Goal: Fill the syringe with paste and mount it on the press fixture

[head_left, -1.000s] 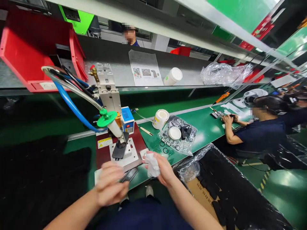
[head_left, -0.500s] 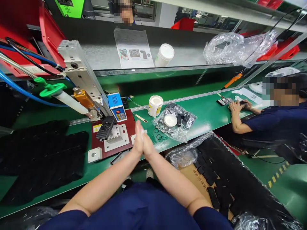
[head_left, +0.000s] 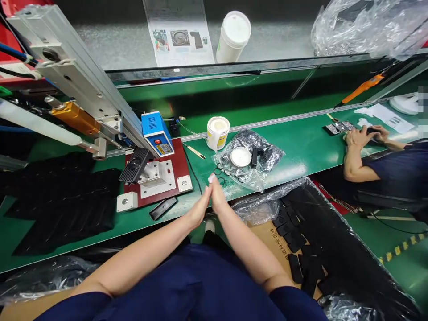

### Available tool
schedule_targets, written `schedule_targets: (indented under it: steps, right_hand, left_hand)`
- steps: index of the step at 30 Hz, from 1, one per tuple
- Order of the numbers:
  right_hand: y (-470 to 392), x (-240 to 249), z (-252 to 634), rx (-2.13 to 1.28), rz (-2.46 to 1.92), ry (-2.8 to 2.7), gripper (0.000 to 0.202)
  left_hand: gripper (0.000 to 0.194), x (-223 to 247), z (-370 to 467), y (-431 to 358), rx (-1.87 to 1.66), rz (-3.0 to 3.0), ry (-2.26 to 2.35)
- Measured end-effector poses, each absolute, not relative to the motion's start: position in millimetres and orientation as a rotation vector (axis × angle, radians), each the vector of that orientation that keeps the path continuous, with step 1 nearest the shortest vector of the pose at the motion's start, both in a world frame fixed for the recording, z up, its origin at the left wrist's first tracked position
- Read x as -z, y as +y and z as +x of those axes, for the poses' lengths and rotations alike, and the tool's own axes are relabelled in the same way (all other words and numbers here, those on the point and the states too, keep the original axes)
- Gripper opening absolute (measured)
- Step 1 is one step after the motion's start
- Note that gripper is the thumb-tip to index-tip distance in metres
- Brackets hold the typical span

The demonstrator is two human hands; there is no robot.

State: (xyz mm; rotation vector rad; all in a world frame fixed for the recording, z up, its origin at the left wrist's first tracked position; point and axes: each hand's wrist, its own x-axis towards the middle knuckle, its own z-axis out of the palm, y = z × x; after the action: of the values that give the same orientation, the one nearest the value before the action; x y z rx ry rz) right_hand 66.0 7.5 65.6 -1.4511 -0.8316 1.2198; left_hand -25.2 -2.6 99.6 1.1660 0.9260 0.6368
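Palm to palm, my left hand (head_left: 200, 207) and my right hand (head_left: 218, 196) meet just in front of the bench edge, fingers stretched out. A small white piece (head_left: 211, 178) shows at the fingertips; whether it is a finger cover or a scrap is unclear. Beyond the hands are several black rings (head_left: 221, 181) and a clear plastic bag (head_left: 267, 171) bearing a round white lid (head_left: 240, 157) and black parts. Left of them, a black ribbed part (head_left: 135, 165) sits tilted on the metal fixture (head_left: 158, 178) of a press. A shallow black tray-like part (head_left: 163, 208) lies near the edge.
A blue control box (head_left: 156, 133), a white tub (head_left: 218, 133) and a thin stick (head_left: 196, 152) stand or lie behind. Black parts (head_left: 67, 209) cover the left bench. A lined carton (head_left: 267, 232) holds black pieces below right. A co-worker's hands (head_left: 363, 136) handle parts at right.
My view has tilted down and come closer to the bench. My pressed hands have drawn back from the fixture toward me, uncovering the shallow black part and a fixture button.
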Motion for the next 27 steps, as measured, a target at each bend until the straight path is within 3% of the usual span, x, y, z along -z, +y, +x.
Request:
schedule_targets:
  steps: [7, 11, 16, 23, 27]
  right_hand:
    - [-25, -41, 181, -0.876, -1.906, -0.835, 0.063]
    - [-28, -28, 162, -0.832, -1.936, -1.039, 0.039]
    - [19, -24, 112, -0.824, -1.808, -1.242, 0.027]
    - [82, -24, 78, -0.829, -1.729, -1.307, 0.047]
    - [111, -22, 61, -0.894, -1.711, -1.319, 0.045]
  left_hand:
    - [0.053, -80, -57, 2, -0.574, 1.214, 1.239]
    - [0.044, -64, -77, -10, -0.501, 1.228, 1.286]
    - [0.041, -62, -84, -19, -0.546, 1.182, 1.343]
    - [0.035, -80, -106, -18, -0.601, 1.265, 1.406]
    - [0.033, -92, -134, -20, -0.624, 1.357, 1.47]
